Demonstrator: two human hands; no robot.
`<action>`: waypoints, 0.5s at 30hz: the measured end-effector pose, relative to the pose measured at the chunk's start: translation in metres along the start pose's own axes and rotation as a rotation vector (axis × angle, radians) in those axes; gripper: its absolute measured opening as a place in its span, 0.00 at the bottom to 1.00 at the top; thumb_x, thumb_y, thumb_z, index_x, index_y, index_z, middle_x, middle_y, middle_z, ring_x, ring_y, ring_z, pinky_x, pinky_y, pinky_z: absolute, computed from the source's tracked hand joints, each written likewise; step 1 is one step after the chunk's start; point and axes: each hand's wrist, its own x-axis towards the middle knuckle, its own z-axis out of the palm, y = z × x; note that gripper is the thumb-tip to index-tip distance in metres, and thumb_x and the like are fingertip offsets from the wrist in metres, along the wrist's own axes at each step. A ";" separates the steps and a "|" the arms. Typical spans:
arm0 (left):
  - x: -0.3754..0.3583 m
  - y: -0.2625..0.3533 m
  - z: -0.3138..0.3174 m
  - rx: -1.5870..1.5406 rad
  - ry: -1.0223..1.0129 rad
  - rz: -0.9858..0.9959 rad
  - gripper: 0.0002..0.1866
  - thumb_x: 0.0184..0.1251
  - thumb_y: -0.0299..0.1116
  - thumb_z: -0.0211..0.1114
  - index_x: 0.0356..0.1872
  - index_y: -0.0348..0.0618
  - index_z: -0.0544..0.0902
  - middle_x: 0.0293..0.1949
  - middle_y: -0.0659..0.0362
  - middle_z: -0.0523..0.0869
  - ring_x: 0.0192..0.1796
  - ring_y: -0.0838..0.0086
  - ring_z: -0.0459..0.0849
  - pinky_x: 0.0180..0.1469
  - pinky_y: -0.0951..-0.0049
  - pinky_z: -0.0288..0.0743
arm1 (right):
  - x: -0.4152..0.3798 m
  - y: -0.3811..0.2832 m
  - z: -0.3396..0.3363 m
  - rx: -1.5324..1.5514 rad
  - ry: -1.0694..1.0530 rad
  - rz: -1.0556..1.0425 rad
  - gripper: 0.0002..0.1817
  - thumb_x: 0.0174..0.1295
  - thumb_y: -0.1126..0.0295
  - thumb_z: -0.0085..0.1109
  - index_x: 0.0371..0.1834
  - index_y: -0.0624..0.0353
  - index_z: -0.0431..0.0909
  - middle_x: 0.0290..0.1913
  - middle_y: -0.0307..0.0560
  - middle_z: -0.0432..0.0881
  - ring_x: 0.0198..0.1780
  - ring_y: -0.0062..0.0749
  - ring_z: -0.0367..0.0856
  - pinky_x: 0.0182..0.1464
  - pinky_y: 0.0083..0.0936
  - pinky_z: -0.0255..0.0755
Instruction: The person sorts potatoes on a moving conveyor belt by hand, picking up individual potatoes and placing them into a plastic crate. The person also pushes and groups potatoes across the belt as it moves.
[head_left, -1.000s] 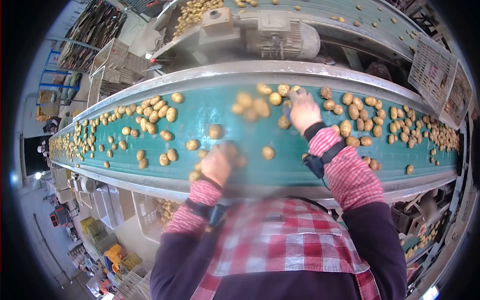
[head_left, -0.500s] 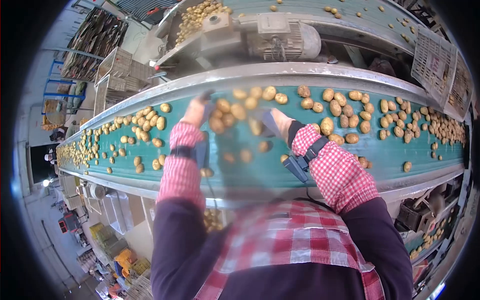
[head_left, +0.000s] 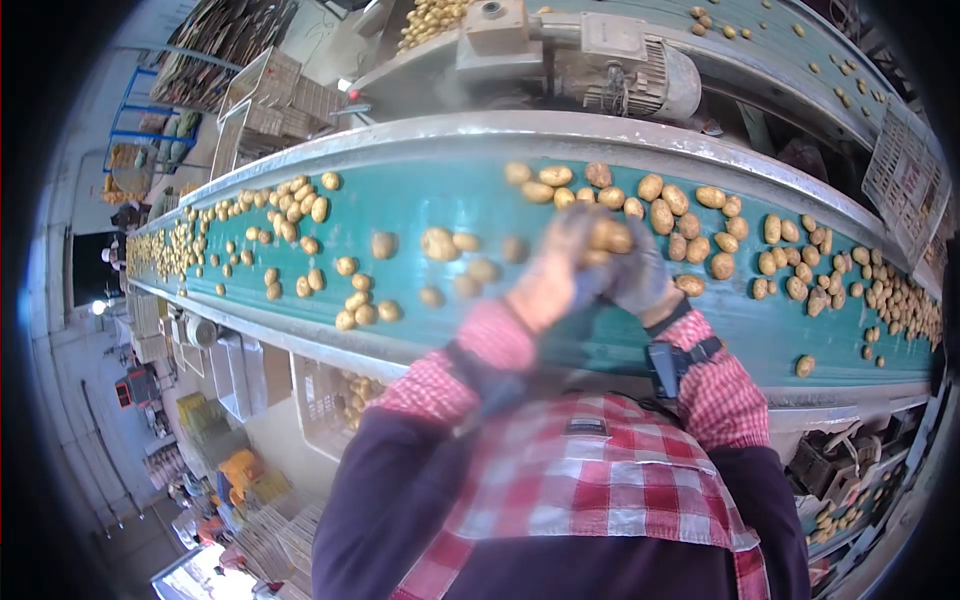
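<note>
Head camera view looks down on a green conveyor belt [head_left: 450, 205] that crosses the frame from the left edge to the lower right, bounded by a grey metal rail [head_left: 520, 130] along its far side and a matching rail along the near side. Loose potatoes [head_left: 690, 225] lie scattered over the belt, dense at the far left and at the right, thinner in the centre. Beyond the far rail, at top centre, sits a grey motor housing [head_left: 640, 75], and a second belt [head_left: 800, 50] carrying more potatoes runs across the upper right. Wire crates [head_left: 265, 95] stand at upper left; a crate of potatoes [head_left: 345, 400] sits below the near rail, left of the person. Open belt surface shows between the hands and the near rail, and in the centre-left stretch between clusters. Both hands meet over the belt centre, heavily motion-blurred. The left hand [head_left: 548, 280] and the right hand [head_left: 635, 275] are cupped together around a potato [head_left: 608, 237] held between them just above the belt; fingers appear curled about it, though the blur does not show how tightly each hand closes. Compared with half a second ago, the left hand has come back from the far rail and the right hand has moved in from the belt centre, so the two now touch, and the potato clusters have travelled leftward along the belt.
</note>
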 end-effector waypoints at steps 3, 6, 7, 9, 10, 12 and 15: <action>-0.003 0.068 0.051 -0.189 -0.075 0.269 0.34 0.58 0.33 0.74 0.69 0.44 0.75 0.68 0.39 0.73 0.70 0.40 0.72 0.75 0.48 0.64 | -0.066 -0.025 -0.028 0.636 0.268 0.116 0.36 0.74 0.38 0.46 0.71 0.56 0.69 0.63 0.50 0.79 0.63 0.44 0.79 0.64 0.44 0.76; 0.000 0.105 0.057 -0.209 -0.330 0.354 0.31 0.59 0.31 0.75 0.66 0.41 0.78 0.69 0.41 0.74 0.73 0.44 0.72 0.74 0.52 0.67 | -0.180 -0.050 -0.090 0.707 0.219 0.034 0.32 0.76 0.44 0.47 0.72 0.56 0.69 0.65 0.52 0.77 0.66 0.47 0.77 0.65 0.46 0.75; 0.003 0.087 0.061 -0.019 -0.196 0.369 0.28 0.61 0.31 0.74 0.64 0.41 0.79 0.68 0.42 0.76 0.72 0.43 0.73 0.75 0.54 0.67 | -0.224 -0.050 -0.113 0.662 0.234 -0.045 0.31 0.76 0.45 0.48 0.72 0.55 0.70 0.66 0.53 0.77 0.65 0.47 0.77 0.66 0.47 0.75; 0.017 0.033 0.036 0.121 0.083 0.118 0.24 0.61 0.27 0.70 0.61 0.37 0.80 0.60 0.41 0.83 0.64 0.47 0.80 0.68 0.56 0.73 | -0.321 -0.065 -0.144 0.496 0.445 -0.005 0.30 0.75 0.45 0.50 0.71 0.53 0.71 0.63 0.50 0.78 0.61 0.45 0.77 0.61 0.46 0.76; 0.020 -0.004 0.004 0.267 0.161 0.142 0.23 0.62 0.28 0.69 0.59 0.35 0.81 0.59 0.41 0.83 0.63 0.48 0.80 0.65 0.55 0.75 | -0.371 -0.074 -0.151 0.365 0.596 0.131 0.30 0.75 0.44 0.51 0.70 0.52 0.72 0.62 0.49 0.78 0.59 0.44 0.78 0.59 0.46 0.77; 0.005 -0.082 -0.044 0.759 0.380 -0.199 0.26 0.61 0.35 0.70 0.63 0.46 0.81 0.60 0.39 0.83 0.66 0.47 0.77 0.68 0.52 0.71 | -0.466 -0.092 -0.158 0.159 0.818 0.547 0.29 0.74 0.44 0.54 0.69 0.51 0.74 0.60 0.46 0.80 0.55 0.42 0.78 0.54 0.45 0.78; -0.052 -0.159 -0.092 0.888 0.295 -0.664 0.28 0.60 0.43 0.69 0.65 0.57 0.81 0.65 0.40 0.78 0.69 0.43 0.73 0.71 0.48 0.67 | -0.575 -0.095 -0.180 0.031 1.070 1.021 0.28 0.72 0.43 0.57 0.67 0.48 0.76 0.56 0.42 0.81 0.48 0.39 0.79 0.48 0.43 0.80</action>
